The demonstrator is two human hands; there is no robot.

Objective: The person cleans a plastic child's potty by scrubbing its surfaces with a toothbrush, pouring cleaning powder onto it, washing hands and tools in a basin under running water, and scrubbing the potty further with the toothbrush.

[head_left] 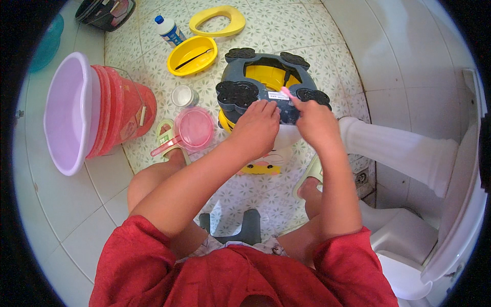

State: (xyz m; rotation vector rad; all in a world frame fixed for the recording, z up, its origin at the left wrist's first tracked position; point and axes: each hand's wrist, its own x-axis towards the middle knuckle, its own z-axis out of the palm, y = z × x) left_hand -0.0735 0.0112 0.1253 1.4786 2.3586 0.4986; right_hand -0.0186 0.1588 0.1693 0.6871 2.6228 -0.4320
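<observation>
A child's potty seat (pixel 271 94) lies upside down on the floor in front of me, with a dark grey underside, black pads at its corners and yellow parts. My left hand (pixel 260 125) rests on the underside's near edge, fingers laid over the surface. In my right hand (pixel 315 120) is a slim pink brush (pixel 286 92), held close to a white label (pixel 277 95) on the base. The bristles cannot be made out. Through the potty's opening shows a yellow inside with a black piece in it.
To the left stand red buckets (pixel 123 110) with a lilac basin (pixel 66 112). A pink dipper (pixel 194 129) and white cup (pixel 183 96) sit nearby. Beyond are a yellow basin (pixel 176 55), a blue-capped bottle (pixel 170 31) and a yellow ring seat (pixel 238 23). A white pedestal (pixel 399 151) stands at right.
</observation>
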